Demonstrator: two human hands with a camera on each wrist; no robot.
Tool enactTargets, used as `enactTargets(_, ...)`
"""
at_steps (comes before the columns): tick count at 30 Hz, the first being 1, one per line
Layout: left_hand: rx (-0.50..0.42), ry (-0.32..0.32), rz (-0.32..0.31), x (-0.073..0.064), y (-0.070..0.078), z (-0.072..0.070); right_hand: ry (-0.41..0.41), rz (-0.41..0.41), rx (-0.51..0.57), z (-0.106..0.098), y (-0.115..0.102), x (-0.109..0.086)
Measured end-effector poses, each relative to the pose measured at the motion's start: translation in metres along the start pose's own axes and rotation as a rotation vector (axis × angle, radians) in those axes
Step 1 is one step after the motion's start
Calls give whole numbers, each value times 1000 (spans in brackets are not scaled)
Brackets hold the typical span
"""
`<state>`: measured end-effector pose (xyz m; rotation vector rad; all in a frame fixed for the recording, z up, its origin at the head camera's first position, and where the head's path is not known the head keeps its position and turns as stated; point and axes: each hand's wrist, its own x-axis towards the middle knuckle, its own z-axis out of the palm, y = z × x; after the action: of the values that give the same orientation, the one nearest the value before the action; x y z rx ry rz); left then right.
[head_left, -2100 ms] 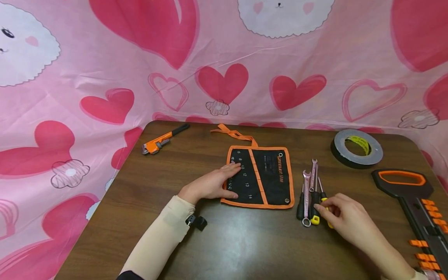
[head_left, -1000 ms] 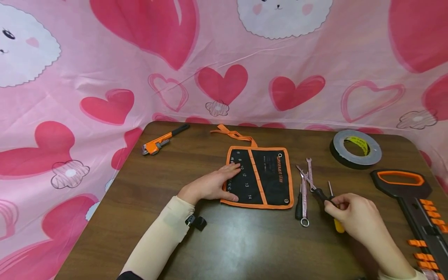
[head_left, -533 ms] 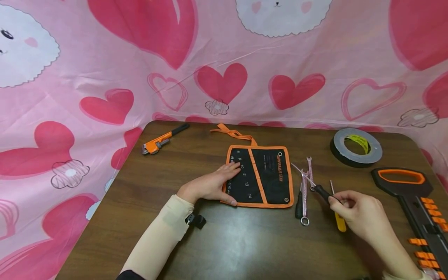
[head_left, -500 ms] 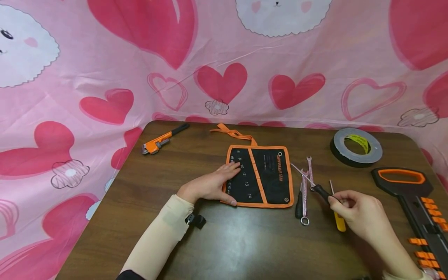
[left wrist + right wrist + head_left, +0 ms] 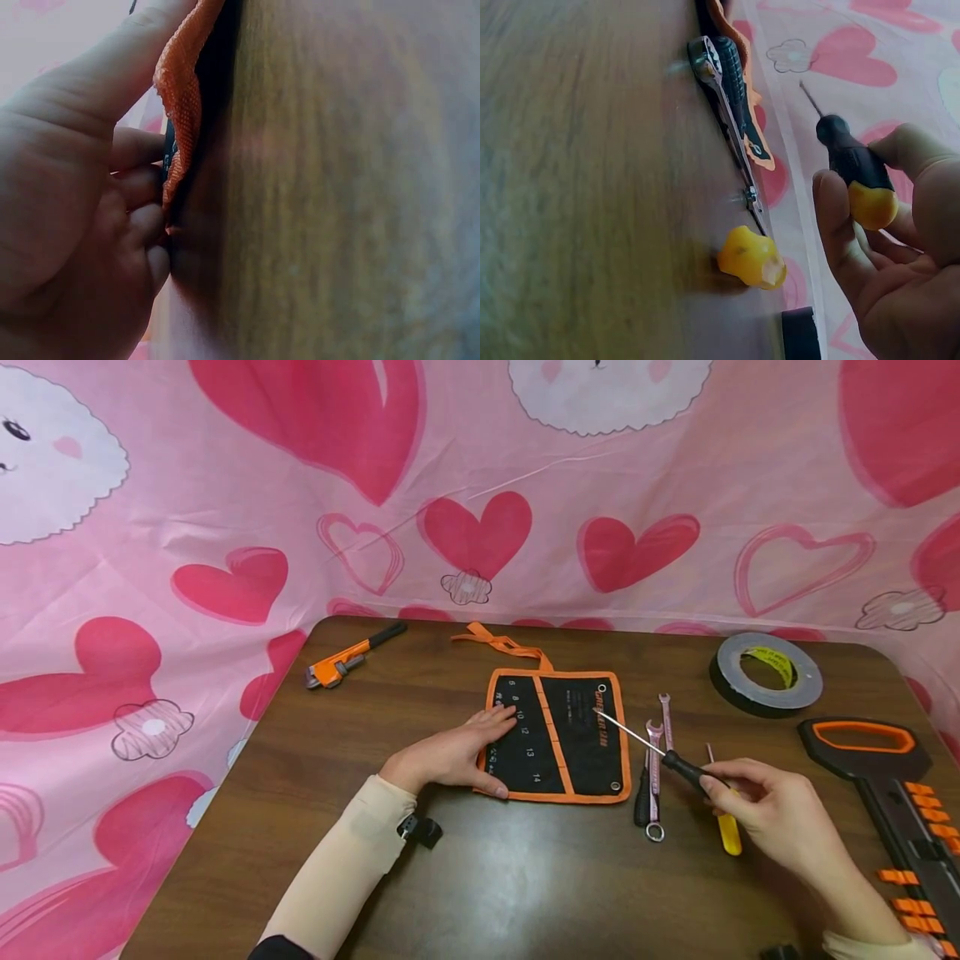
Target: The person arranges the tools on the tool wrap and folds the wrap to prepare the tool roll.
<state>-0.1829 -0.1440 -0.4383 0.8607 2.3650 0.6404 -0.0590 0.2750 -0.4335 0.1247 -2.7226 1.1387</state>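
Observation:
My left hand (image 5: 450, 752) lies with fairly straight fingers over the left side of a black tool pouch (image 5: 588, 764) with orange edging. The left wrist view shows the pouch's orange edge (image 5: 178, 97) beside the thumb. My right hand (image 5: 776, 810) pinches a screwdriver (image 5: 684, 768) by its black handle, which has a yellow end (image 5: 874, 206). The screwdriver is raised off the table, its tip over the pouch's right part. Below it lie two combination wrenches, one nearer (image 5: 655, 785) and one farther (image 5: 667, 718), beside a black-handled screwdriver (image 5: 642, 802). A yellow-handled screwdriver (image 5: 728, 835) lies by the right hand.
An orange pipe wrench (image 5: 337, 664) is at the table's far left. A roll of tape (image 5: 776, 693) sits at the back right. Along the right edge lies a black tool with an orange-lined handle (image 5: 862, 739) and orange clips. Behind the table hangs a pink heart-patterned cloth (image 5: 555, 568).
The right hand has picked the screwdriver out of the group, and its tip has swung left and up over the pouch. The yellow-handled one now lies apart. The left hand has barely moved.

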Motion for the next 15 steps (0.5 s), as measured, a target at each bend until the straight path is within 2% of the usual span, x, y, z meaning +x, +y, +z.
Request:
enactTargets(6, -10, -1, -3, 1, -1, 0, -18, -19, 6, -2, 3, 6)
enactTargets(15, -12, 0, 6, -1, 0, -1, -14, -89, 36, -5, 13, 11)
